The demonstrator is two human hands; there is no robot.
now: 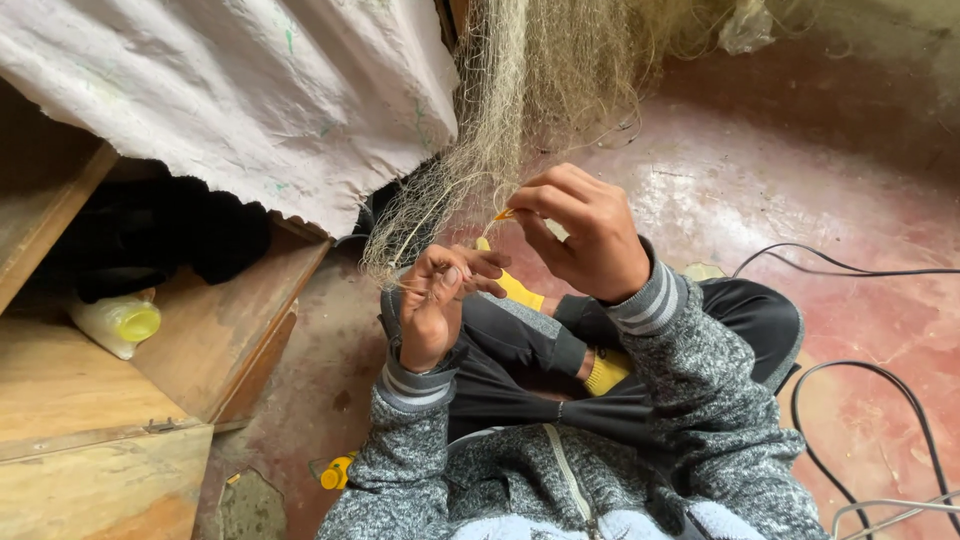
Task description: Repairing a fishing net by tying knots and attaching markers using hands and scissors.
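Both hands, left [432,305] and right [585,232], grip pale netting [500,110], right perhaps pinching an orange needle [503,214]; black cables [850,400] nearby.

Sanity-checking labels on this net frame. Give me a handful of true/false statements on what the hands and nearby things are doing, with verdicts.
1. The right hand pinches a small yellow tool against the fishing net. True.
2. The left hand lies flat on the floor. False: it is raised and closed around net strands.
3. The net lies spread flat on the floor. False: it hangs from above, down to the hands.
4. A bottle with a yellow cap lies on the wooden board at the left. True.
5. Black cables run across the red floor on the right. True.
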